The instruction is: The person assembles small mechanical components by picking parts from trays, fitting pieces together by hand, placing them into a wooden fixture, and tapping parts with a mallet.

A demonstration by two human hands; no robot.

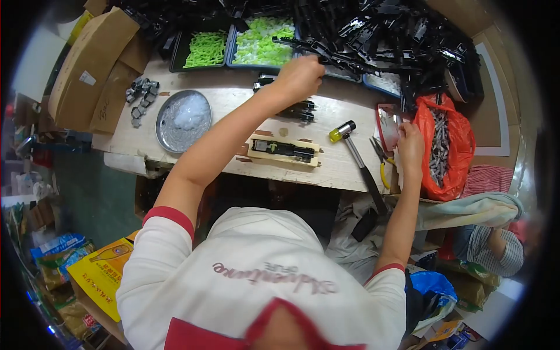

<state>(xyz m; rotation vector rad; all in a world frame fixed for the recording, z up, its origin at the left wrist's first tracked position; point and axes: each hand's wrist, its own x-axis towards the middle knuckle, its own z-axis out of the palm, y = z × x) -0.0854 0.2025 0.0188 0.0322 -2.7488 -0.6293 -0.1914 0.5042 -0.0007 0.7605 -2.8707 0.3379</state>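
Observation:
My left hand (300, 76) reaches over the back of the bench, its fingers curled at a black part (318, 51) by the edge of the black pile; what it grips is partly hidden. On the right, my right hand (410, 140) is over a red-edged tray (387, 125), beside the red bag; its fingertips are bent and their contents too small to tell. Between the hands, a wooden fixture (284, 153) holds a black part with a small green piece. More black parts (300, 111) lie behind the fixture, below my left forearm.
A hammer (359, 157) and yellow-handled pliers (382, 163) lie near the right front. A round metal dish (184, 121) and grey metal parts (140, 99) are at left. Green pieces (205, 49) fill a back bin. A red bag (426, 151) holds metal pins. Another person's arm (497, 248) shows lower right.

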